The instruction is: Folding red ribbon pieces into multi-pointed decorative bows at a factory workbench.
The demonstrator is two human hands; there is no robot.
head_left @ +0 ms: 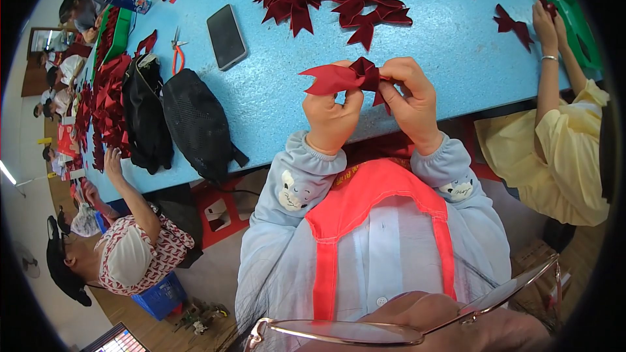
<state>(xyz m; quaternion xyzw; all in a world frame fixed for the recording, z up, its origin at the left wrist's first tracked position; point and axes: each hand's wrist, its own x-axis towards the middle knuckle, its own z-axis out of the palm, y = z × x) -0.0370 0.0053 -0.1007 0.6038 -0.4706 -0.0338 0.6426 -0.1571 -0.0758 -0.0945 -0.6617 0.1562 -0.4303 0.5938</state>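
Ribbon (332, 79), dark red, is pinched between the left hand (334, 114) and right hand (412, 101), its forked tail lying over the left, all above the near part of the bench (270, 101). A light, steady left pinch should keep the folded centre (367, 73) from twisting while the right evens the tension. Fingers hide its back and right end, so knot or wrap is unclear.

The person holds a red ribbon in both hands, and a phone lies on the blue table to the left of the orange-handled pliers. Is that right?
Not quite: the head view shows the phone to the right of the pliers, not left. The rest stands: the left hand and right hand hold the red ribbon, and the phone is on the blue table.
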